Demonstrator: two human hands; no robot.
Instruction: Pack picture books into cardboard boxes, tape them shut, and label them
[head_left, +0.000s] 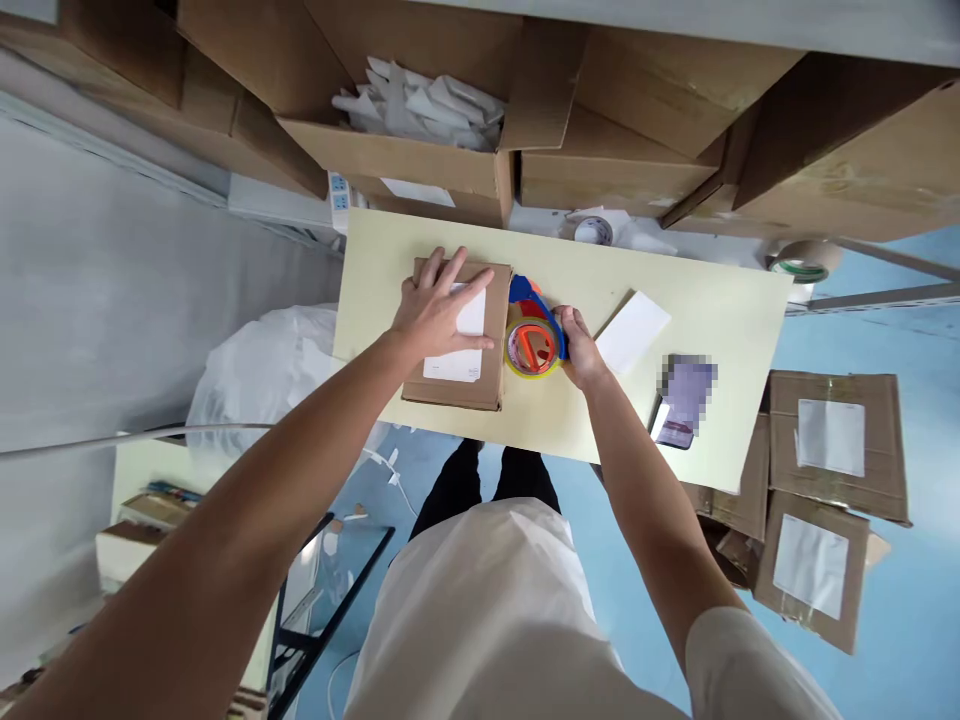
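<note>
A closed cardboard box [491, 385] with a white label [452, 368] on top lies on the pale yellow table [720, 300]. Across its top my left hand [442, 310] rests flat, fingers spread, partly covering the label. My right hand [580, 345] is wrapped round the blue handle of a tape dispenser [534, 335], which carries a roll of tape with an orange hub. The dispenser is close against the right side of the box; whether its tape touches the cardboard I cannot tell.
A white paper stack [632, 332] and a phone [684, 400] lie on the table's right half. Behind stand large cartons [390, 155], one holding white packets. Tape rolls [592, 231] sit past the back edge. Labelled boxes [836, 435] are stacked on the floor at right.
</note>
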